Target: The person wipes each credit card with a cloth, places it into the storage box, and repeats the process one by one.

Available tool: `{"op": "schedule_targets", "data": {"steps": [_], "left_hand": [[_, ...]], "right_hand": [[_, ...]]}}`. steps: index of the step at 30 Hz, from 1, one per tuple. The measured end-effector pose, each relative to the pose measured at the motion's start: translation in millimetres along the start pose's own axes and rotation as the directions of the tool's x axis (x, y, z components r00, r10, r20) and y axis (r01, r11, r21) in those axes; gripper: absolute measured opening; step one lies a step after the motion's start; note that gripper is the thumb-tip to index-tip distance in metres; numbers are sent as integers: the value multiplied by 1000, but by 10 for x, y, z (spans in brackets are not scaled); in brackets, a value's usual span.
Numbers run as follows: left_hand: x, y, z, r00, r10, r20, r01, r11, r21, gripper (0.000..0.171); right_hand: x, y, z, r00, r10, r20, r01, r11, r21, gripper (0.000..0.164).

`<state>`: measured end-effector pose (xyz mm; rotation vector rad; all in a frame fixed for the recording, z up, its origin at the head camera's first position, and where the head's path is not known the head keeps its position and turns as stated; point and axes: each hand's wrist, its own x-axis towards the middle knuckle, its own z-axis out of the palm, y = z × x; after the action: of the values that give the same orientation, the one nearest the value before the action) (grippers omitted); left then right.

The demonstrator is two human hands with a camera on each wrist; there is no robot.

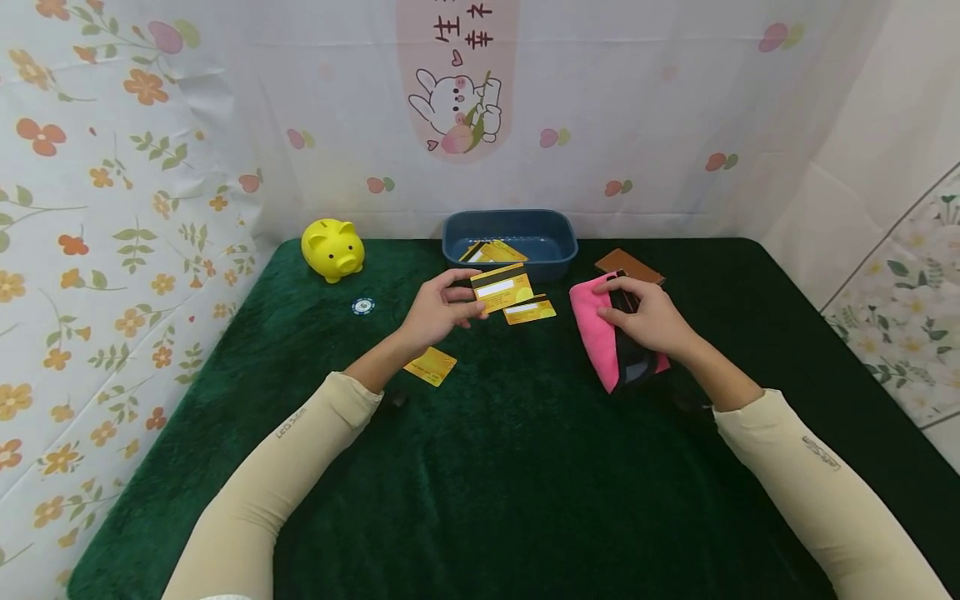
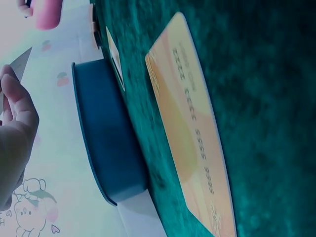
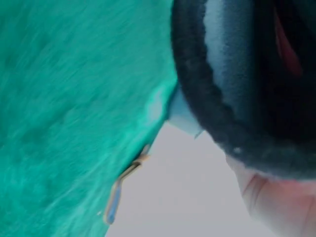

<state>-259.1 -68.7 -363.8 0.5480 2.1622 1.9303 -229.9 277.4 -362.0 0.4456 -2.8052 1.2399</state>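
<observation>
Thumb and fingers of my left hand [image 1: 444,304] pinch a yellow bank card [image 1: 504,289] by its left end, its dark stripe and white strip facing me. Over on the right, my right hand [image 1: 651,318] grips a pink pouch [image 1: 595,333] by its upper edge. The pouch has a black lining, and its dark mouth [image 3: 276,98] gapes wide in the right wrist view. Just beyond the held card, a second yellow card [image 1: 530,310] lies on the green cloth. Another card [image 1: 432,367] lies face up near my left wrist, and shows large in the left wrist view.
A blue plastic basin [image 1: 551,268] with several yellow cards in it stands at the back. Behind the pouch lies a brown wallet [image 1: 628,265]. A yellow piggy bank [image 1: 332,250] and a poker chip [image 1: 363,306] are at the left. Printed curtains stand behind the table.
</observation>
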Motion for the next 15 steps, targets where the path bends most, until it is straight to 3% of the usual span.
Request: {"op": "schedule_targets", "data": {"steps": [6,15], "left_hand": [[-41,51,78,1000,22,5,-22,1000,-22,52],[-108,119,208,999,33,8,-33,999,-44,51]], "right_hand": [[-162,-289,-29,997,56,-60,-48,991,123,39],[-358,-656,47,989,-13,-150,44,977,208,35]]}}
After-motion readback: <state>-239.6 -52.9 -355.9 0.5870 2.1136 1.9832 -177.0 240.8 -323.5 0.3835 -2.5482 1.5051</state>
